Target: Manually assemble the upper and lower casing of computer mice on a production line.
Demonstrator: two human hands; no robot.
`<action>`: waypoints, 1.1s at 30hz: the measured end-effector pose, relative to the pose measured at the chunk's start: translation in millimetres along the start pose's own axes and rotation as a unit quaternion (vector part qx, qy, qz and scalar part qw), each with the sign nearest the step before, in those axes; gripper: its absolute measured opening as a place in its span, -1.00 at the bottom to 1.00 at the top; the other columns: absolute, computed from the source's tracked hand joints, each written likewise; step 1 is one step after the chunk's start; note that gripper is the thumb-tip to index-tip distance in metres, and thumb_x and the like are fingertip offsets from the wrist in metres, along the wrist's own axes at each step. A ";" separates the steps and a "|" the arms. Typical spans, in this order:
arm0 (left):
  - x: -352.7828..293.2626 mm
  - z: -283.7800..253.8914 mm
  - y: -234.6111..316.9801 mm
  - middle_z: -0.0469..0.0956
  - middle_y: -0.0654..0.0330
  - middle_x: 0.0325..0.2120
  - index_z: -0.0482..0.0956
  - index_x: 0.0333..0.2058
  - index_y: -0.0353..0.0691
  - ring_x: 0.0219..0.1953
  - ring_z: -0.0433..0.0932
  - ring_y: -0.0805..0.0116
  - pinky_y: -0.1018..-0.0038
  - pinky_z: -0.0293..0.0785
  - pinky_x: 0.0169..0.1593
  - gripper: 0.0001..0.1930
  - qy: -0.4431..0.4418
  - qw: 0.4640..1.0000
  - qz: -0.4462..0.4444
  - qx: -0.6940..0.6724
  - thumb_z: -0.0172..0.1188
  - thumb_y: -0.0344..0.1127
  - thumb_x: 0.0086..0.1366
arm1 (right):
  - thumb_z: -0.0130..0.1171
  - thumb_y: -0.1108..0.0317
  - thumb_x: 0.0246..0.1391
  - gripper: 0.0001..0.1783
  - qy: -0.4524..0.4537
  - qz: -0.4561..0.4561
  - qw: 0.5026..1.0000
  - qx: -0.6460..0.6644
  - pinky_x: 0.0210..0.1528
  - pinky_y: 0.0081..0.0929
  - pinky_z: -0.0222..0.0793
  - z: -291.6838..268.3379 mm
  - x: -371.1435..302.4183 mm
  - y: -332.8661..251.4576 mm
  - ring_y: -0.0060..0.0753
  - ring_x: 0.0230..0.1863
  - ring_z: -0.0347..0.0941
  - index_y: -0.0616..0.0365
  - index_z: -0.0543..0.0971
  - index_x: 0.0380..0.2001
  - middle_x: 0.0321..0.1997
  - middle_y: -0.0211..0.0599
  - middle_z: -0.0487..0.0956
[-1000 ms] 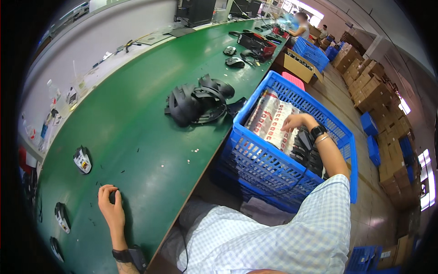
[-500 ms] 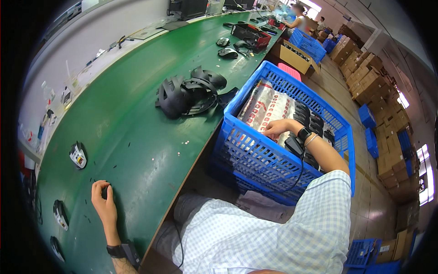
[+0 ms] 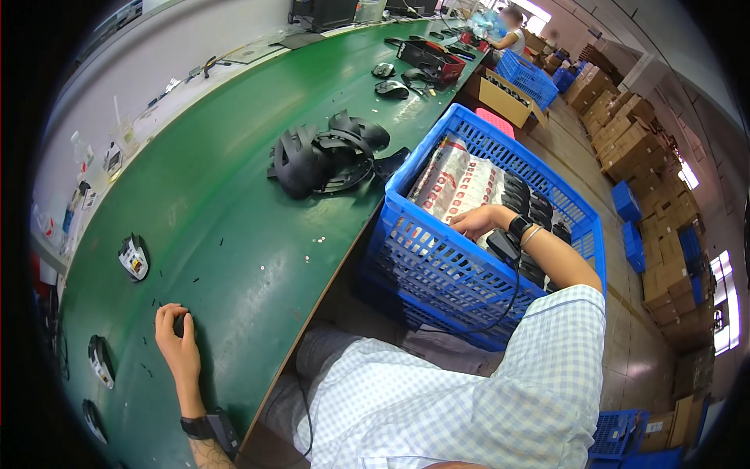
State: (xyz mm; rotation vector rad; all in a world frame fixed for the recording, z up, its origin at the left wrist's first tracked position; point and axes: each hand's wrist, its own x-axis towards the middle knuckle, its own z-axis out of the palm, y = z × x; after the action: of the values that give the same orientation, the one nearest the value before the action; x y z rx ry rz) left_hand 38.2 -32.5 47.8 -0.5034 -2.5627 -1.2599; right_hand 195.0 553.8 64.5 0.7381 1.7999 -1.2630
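Observation:
My left hand (image 3: 180, 352) rests low over the green bench, fingers curled and thumb near them. A small dark thing shows between thumb and fingers; its kind is unclear. Up and to the left lies a computer mouse (image 3: 133, 258) with a white and black body. My right hand (image 3: 478, 222) reaches into a blue plastic crate (image 3: 475, 270), bent fingers down at its near side, fingertips partly hidden. Beside them lies white sheeting with red print (image 3: 461, 187). Rows of black mouse-like parts (image 3: 517, 191) fill the crate's right side.
Black curved plastic shells (image 3: 301, 166) are heaped on the bench by the crate. Two more mice (image 3: 100, 361) lie at the left edge. Farther along are a red and black bin (image 3: 431, 61) and a co-worker (image 3: 512, 37). Cartons (image 3: 625, 133) are stacked across the aisle.
The dark thing between my left thumb and fingers shows more plainly. My right hand stays in the crate, barely shifted.

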 end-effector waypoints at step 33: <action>0.8 -3.0 -1.0 0.42 0.19 -0.28 0.41 -0.44 -0.33 -0.26 0.36 0.38 0.55 0.20 -0.20 -0.92 0.004 0.999 -0.038 -0.004 0.08 -0.44 0.10 | 0.03 -0.36 -0.10 -0.10 0.587 0.045 0.786 -0.190 0.13 -0.28 0.23 -191.7 -24.8 121.8 0.02 0.08 0.37 0.37 0.47 -0.06 0.02 0.18 0.44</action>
State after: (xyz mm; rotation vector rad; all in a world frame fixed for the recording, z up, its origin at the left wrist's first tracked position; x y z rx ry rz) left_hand 37.3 -35.4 49.3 -0.4059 -2.5933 -1.2944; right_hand 253.6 774.5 62.7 1.5271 2.7941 -0.2161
